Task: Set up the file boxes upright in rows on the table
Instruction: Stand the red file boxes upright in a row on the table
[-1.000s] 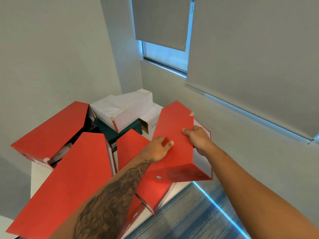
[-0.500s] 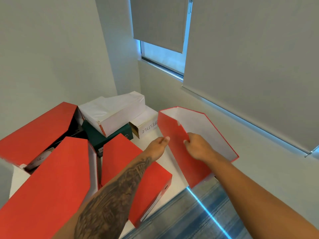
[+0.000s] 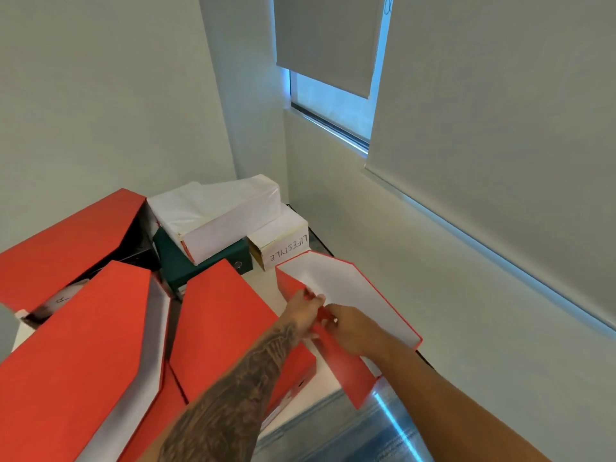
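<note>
Having been turned open-side-up, the red box (image 3: 346, 295) is gripped at its near wall by both hands, left (image 3: 305, 311) and right (image 3: 353, 328), closed; standing upright remains.

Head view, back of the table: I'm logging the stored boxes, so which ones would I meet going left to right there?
Tilted red file box → dark green box with the white box stacked on it → small box marked LIFESTYLE → open red file box held by both hands.
</note>
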Motion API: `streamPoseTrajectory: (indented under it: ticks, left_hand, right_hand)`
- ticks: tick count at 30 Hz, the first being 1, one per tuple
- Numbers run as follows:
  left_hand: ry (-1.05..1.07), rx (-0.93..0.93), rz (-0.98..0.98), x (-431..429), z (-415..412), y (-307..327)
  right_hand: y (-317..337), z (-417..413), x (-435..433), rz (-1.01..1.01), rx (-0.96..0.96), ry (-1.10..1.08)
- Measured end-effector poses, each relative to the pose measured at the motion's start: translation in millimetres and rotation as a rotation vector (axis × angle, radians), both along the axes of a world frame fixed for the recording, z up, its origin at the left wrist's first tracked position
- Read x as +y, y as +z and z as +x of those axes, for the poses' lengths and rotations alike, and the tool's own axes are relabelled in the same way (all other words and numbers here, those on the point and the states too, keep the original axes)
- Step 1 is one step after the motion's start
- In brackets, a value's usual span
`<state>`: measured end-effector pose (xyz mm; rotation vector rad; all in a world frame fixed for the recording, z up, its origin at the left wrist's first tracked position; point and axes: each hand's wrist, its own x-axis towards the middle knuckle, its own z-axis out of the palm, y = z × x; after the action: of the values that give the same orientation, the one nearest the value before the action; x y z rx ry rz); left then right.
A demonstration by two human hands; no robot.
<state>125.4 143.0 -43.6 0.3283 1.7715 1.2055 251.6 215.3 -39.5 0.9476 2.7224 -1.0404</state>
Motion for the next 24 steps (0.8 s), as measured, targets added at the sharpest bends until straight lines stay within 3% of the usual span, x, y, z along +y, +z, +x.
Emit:
streamPoseTrajectory:
  ticks: [3, 6, 11, 24]
  left_hand:
    - [0.015, 0.046, -0.002, -4, 3, 0]
    - [0.009, -0.008, 0.002, -11, 10, -4]
    - [0.014, -0.109, 0.037, -5, 28, -16]
    - [0.098, -0.081, 0.094, 34, -5, -34]
  right_hand:
    - [12, 16, 22, 0.199, 0.105, 0.002]
    - [15, 45, 45, 0.434, 0.226, -0.152]
    - [-22, 57, 71, 0.237, -0.031, -0.273]
    - [-36, 17, 100, 0.273, 0.062, -0.265]
